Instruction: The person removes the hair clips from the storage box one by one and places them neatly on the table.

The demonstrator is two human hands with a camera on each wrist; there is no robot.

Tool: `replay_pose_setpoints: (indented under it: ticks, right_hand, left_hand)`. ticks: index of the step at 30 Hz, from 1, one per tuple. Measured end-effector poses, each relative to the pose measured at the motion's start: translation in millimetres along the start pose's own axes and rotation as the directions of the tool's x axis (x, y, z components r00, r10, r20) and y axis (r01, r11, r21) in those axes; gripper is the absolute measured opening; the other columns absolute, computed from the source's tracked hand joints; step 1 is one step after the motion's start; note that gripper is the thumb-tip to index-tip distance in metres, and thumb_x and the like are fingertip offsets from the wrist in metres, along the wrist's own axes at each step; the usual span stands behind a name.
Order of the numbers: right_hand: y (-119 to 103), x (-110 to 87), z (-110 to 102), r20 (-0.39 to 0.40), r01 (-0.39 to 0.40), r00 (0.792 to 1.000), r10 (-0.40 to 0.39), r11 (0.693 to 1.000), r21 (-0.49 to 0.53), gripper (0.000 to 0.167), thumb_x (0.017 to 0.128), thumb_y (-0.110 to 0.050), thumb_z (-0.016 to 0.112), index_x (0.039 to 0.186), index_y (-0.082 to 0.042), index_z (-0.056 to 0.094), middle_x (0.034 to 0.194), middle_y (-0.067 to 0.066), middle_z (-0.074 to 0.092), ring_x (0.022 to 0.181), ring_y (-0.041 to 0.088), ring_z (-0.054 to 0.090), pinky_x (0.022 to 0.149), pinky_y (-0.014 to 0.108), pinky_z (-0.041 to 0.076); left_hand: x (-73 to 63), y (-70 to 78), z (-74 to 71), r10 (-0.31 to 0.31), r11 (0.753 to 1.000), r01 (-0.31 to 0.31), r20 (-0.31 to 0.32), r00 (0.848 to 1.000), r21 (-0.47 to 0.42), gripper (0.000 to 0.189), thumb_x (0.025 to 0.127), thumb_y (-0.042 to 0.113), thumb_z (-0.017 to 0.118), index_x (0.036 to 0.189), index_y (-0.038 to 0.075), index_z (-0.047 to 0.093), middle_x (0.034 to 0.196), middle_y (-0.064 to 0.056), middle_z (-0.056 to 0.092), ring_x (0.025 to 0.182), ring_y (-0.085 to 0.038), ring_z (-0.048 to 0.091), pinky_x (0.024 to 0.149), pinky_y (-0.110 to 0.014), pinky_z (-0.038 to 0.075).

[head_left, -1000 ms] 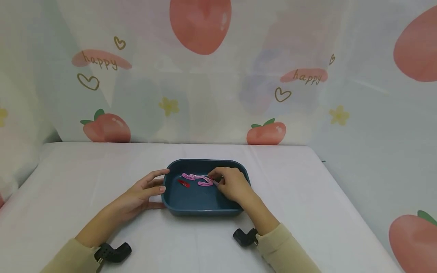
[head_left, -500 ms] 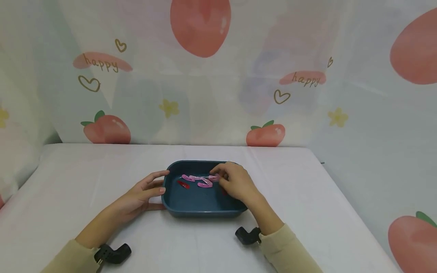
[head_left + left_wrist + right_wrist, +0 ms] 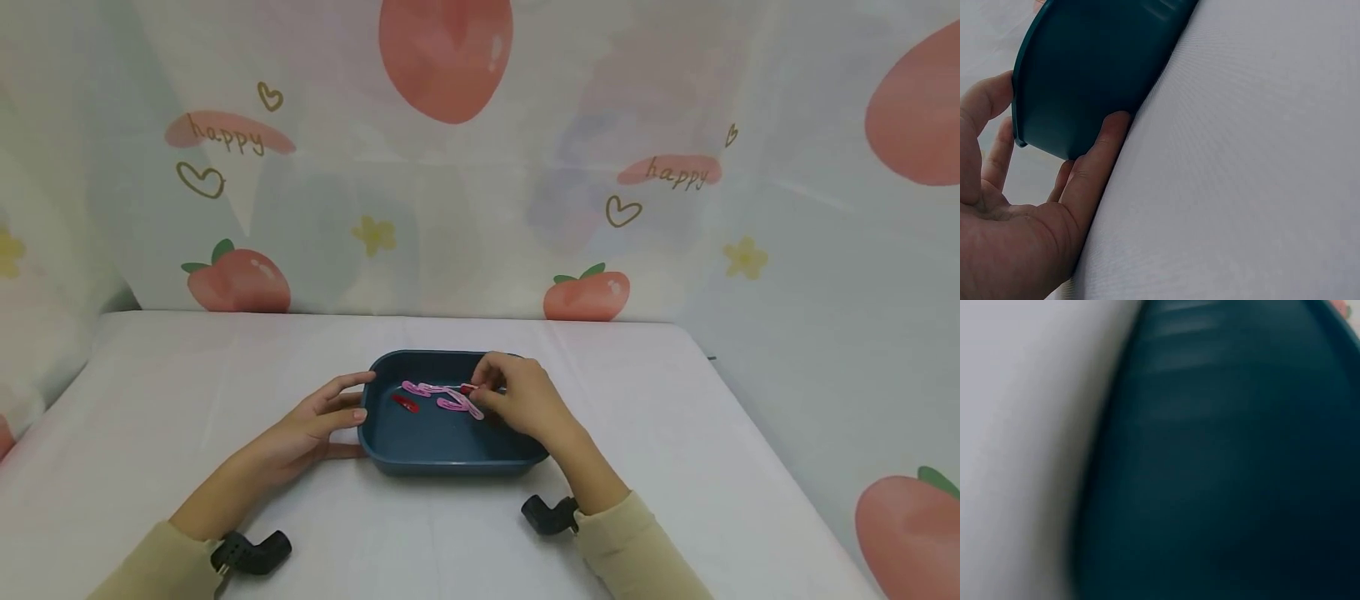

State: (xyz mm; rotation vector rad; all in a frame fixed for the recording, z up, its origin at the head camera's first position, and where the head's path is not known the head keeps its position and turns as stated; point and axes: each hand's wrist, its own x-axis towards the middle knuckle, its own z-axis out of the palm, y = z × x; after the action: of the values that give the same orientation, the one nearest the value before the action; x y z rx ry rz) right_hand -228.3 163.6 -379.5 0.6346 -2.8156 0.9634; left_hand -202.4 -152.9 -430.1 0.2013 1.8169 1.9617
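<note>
R hand (image 3: 521,398) pinching red clip (image 3: 467,389) in tray (image 3: 442,447), lower ctr of head frame. L hand (image 3: 309,427): fingers extended, touching tray's left side. Risk: pink clips (image 3: 473,409) bunched there could snag if pulled.

Head view from above, forward and down; wrist views very near, the blue tray (image 3: 450,468) common to all.

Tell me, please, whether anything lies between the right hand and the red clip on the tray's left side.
Yes: pink clips lie on the tray floor between the right hand and that red clip. They look low, so reaching over them seems feasible.
</note>
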Motion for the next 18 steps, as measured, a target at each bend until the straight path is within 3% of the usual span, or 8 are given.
replay_pose_setpoints:
  ticks: [5, 8, 11, 14, 18]
  right_hand:
    - [3, 0.0, -12, -0.009, 0.012, 1.000, -0.011, 0.998, 0.061, 0.008, 0.101, -0.015, 0.059, 0.108, -0.013, 0.059, 0.084, 0.004, 0.062, 0.078, 0.017, 0.060, 0.067, 0.030, 0.047]
    - [6, -0.4, -18, 0.002, -0.020, 1.000, 0.019, 0.995, 0.102, 0.021, 0.105, -0.013, 0.046, 0.121, -0.011, 0.060, 0.097, 0.010, 0.067, 0.089, 0.023, 0.064, 0.070, 0.032, 0.048]
    - [9, -1.9, -25, 0.007, -0.069, 0.998, 0.068, 0.984, 0.166, 0.029, 0.105, -0.012, 0.042, 0.122, -0.013, 0.066, 0.108, 0.010, 0.070, 0.092, 0.027, 0.064, 0.072, 0.031, 0.049]
    - [11, -3.2, -35, 0.034, -0.107, 0.994, 0.101, 0.946, 0.305, 0.031, 0.105, -0.010, 0.043, 0.121, -0.012, 0.069, 0.114, 0.012, 0.070, 0.092, 0.029, 0.063, 0.073, 0.030, 0.053]
    - [17, -2.3, -45, 0.097, -0.133, 0.990, 0.098, 0.859, 0.495, 0.033, 0.103, -0.009, 0.050, 0.134, -0.011, 0.060, 0.114, 0.022, 0.063, 0.095, 0.030, 0.069, 0.077, 0.031, 0.059]
  left_hand:
    - [0.0, 0.9, 0.1, -0.002, 1.000, 0.002, -0.002, 1.000, -0.002, 0.061, 0.100, 0.017, 0.061, 0.154, 0.021, 0.033, 0.160, -0.021, 0.022, 0.142, -0.049, 0.031, 0.091, -0.060, 0.053]
    - [-0.5, 0.4, -0.1, -0.001, 1.000, 0.001, -0.005, 1.000, -0.001, 0.061, 0.099, 0.019, 0.063, 0.154, 0.022, 0.035, 0.160, -0.021, 0.022, 0.142, -0.049, 0.033, 0.091, -0.060, 0.053]
    - [-0.8, -0.2, -0.2, 0.002, 1.000, -0.002, 0.002, 1.000, -0.003, 0.061, 0.099, 0.019, 0.063, 0.154, 0.022, 0.035, 0.160, -0.021, 0.022, 0.141, -0.049, 0.033, 0.092, -0.060, 0.053]
    - [-0.6, -0.4, -0.9, 0.011, 1.000, -0.011, 0.012, 1.000, -0.005, 0.061, 0.099, 0.018, 0.062, 0.154, 0.022, 0.035, 0.160, -0.021, 0.023, 0.141, -0.048, 0.034, 0.091, -0.060, 0.053]
    - [-0.2, -1.8, -3.0, 0.022, 1.000, -0.021, 0.015, 1.000, -0.010, 0.060, 0.100, 0.017, 0.061, 0.154, 0.022, 0.035, 0.160, -0.021, 0.023, 0.140, -0.047, 0.035, 0.091, -0.059, 0.053]
